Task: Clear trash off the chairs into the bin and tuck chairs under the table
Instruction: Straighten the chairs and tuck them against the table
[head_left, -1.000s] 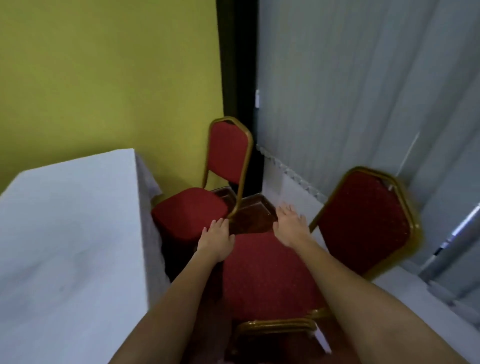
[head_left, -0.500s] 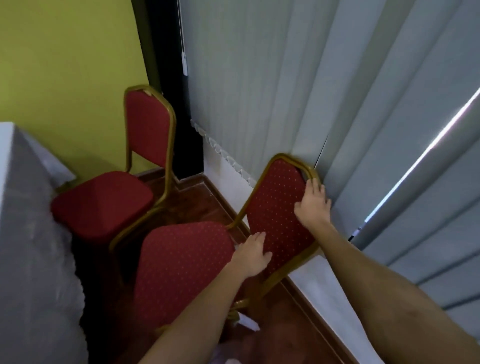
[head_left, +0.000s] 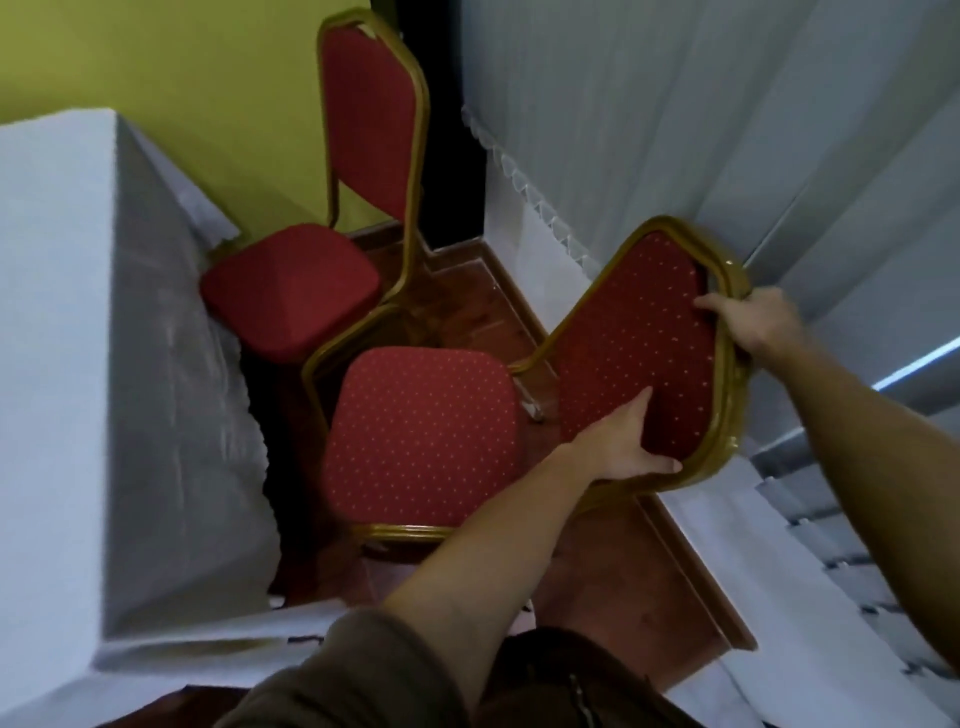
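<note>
A red padded chair with a gold frame stands near me, its seat (head_left: 421, 436) bare and its backrest (head_left: 644, 343) tilted toward the blinds. My right hand (head_left: 753, 319) grips the top edge of that backrest. My left hand (head_left: 623, 447) holds the backrest's lower edge, thumb under the gold rim, fingers flat on the fabric. A second red chair (head_left: 291, 291) stands farther off with its seat against the white-clothed table (head_left: 62, 364). No trash shows on either seat.
Grey vertical blinds (head_left: 675, 114) hang close behind the near chair. A yellow wall (head_left: 156, 57) closes the corner. Brown wooden floor (head_left: 639, 566) runs between the table's draped cloth and a white sill at the right.
Both hands left the seat and took hold of the near chair's backrest. The view swung right, then back left, and the table is in sight again.
</note>
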